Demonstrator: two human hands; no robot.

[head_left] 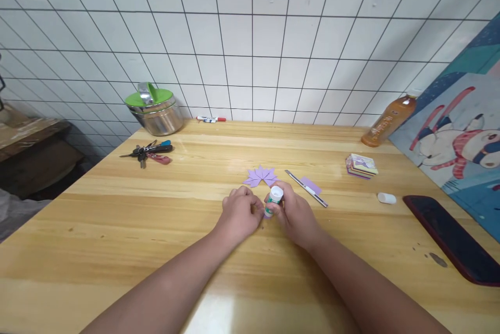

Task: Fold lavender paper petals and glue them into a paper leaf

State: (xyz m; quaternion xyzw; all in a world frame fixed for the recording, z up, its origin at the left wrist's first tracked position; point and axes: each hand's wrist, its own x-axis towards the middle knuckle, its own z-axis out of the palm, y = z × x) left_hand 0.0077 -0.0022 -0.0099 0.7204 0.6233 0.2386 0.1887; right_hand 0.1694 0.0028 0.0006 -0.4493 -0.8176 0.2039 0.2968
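Observation:
In the head view my right hand (299, 217) is wrapped round a white and green glue stick (275, 196), held upright with its base end up and its lower end down on a small purple paper piece (267, 217). My left hand (242, 211) is closed, thumb and fingertips pinched at that piece's left edge; most of the paper is hidden. Just beyond the hands lies a fan of folded purple paper points (260, 176). A slim utility knife (307, 188) rests right of it, across a purple paper strip (311, 185).
On the right are the white glue cap (386, 198), a paper stack (361, 165), a phone (453, 237) and a tilted drink bottle (390, 119). Keys (146, 151), a green-lidded steel pot (158, 112) and markers (211, 119) lie toward the back left. A tiled wall (269, 71) bounds the wooden table.

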